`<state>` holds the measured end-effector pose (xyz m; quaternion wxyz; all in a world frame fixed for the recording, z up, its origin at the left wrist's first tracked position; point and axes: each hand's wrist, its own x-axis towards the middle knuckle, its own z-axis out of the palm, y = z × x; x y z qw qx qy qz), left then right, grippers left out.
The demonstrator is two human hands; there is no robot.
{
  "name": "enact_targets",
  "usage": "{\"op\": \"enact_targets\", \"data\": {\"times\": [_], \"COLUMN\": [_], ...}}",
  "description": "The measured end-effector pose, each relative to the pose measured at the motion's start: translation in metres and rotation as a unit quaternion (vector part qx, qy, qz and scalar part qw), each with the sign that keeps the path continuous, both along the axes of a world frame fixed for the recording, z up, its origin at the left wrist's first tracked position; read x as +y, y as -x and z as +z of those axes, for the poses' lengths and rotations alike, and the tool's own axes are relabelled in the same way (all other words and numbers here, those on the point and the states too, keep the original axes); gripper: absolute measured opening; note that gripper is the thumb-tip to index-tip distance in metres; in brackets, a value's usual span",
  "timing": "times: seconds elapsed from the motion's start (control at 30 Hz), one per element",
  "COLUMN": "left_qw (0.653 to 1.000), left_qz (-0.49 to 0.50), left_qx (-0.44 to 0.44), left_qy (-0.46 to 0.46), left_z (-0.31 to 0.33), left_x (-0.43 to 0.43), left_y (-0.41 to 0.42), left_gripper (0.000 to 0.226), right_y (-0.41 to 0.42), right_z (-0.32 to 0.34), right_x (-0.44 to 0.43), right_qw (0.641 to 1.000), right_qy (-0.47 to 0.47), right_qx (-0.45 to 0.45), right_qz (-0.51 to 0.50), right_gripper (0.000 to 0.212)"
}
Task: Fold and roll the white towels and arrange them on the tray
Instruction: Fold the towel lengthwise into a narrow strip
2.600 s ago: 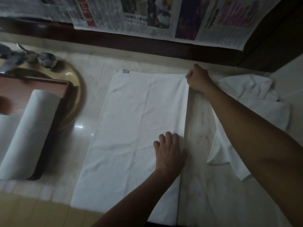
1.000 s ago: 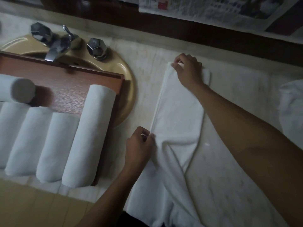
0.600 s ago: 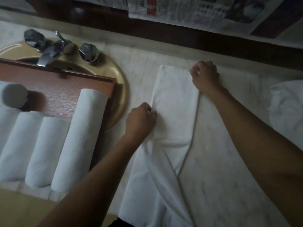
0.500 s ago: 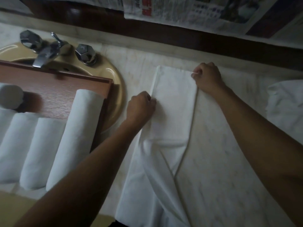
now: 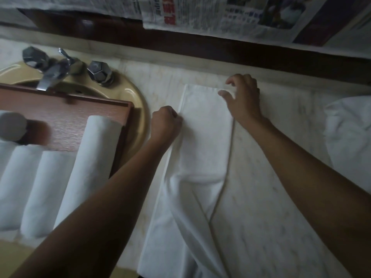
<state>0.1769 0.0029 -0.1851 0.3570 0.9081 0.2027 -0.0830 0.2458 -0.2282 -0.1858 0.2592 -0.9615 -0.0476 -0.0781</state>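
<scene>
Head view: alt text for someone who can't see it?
A left hand pinches the edge of a folded white towel on a counter; the right hand spreads over its far corner. Rolled towels lie on a wooden tray nearby.

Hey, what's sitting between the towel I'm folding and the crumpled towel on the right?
In the head view, just bare marble counter between the folded towel and the crumpled towel; the right forearm crosses over it.
</scene>
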Motion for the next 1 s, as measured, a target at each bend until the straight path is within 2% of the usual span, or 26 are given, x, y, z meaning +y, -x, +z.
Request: {"op": "enact_targets", "data": {"times": [0.07,0.13,0.17,0.4,0.53,0.87,1.0], "left_qw": [1.0,1.0,1.0,0.999,0.996,0.982,0.974], "left_qz": [0.004,0.004,0.003,0.022,0.039,0.07,0.07], "left_qx": [-0.009,-0.023,-0.026,0.021,0.052,0.118,0.142], "left_qy": [0.002,0.009,0.017,0.028,0.067,0.128,0.164], "left_z": [0.001,0.004,0.005,0.01,0.011,0.022,0.032], "left_x": [-0.001,-0.002,-0.002,0.002,0.004,0.011,0.016], "left_y": [0.002,0.011,0.02,0.116,0.149,0.153,0.149], "left_gripper": [0.007,0.007,0.009,0.009,0.008,0.009,0.011], "right_y": [0.01,0.025,0.031,0.007,-0.007,0.0,0.058], "right_z": [-0.005,-0.021,-0.029,-0.038,-0.034,-0.028,-0.036], "right_x": [0.026,0.048,0.054,0.05,0.052,0.064,0.063], "right_qw": [0.991,0.968,0.96,0.957,0.958,0.964,0.955], "right_qy": [0.052,0.132,0.16,0.2,0.207,0.182,0.143], "right_qx": [-0.018,0.037,0.065,0.076,0.078,0.07,0.031], "right_qz": [0.122,0.212,0.222,0.196,0.185,0.18,0.258], "right_gripper": [0.038,0.05,0.053,0.054,0.053,0.052,0.049]}}
